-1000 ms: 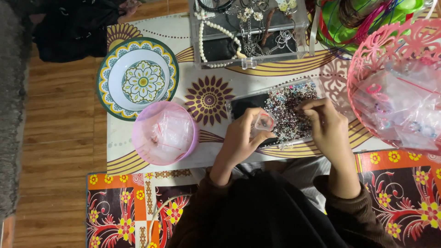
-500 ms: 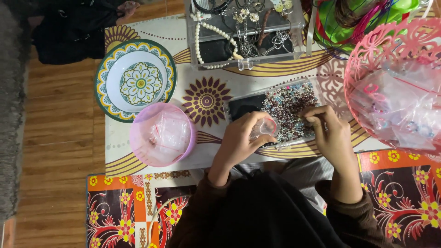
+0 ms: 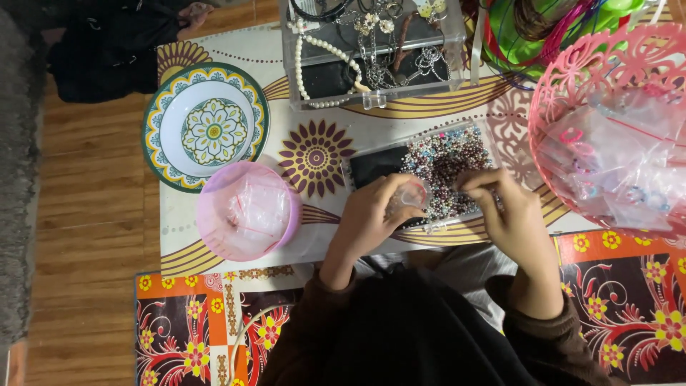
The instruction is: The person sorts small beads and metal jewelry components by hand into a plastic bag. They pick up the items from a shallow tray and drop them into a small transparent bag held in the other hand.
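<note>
I see the bead tray [image 3: 429,168] lying right under both hands, its far end poking out beyond the fingertips. My left hand [image 3: 373,218] curls around a small clear cup [image 3: 413,194], held just over the tray's near edge. My right hand [image 3: 509,214] sits beside it to the right, fingers pinched together over the beads [image 3: 446,161]; I cannot tell whether a bead is caught between them.

Since half a second ago the hands have barely moved: the right fingertips have drawn a little closer to the cup, and the left keeps its grip.

Both wrists bend inward, forearms rising from my lap and converging on the tray. Left of my left hand stands a pink bowl [image 3: 246,212], beyond it a patterned plate [image 3: 205,126]. A pink basket [image 3: 614,121] sits right of my right hand, and a jewellery box [image 3: 371,50] lies beyond the tray.
</note>
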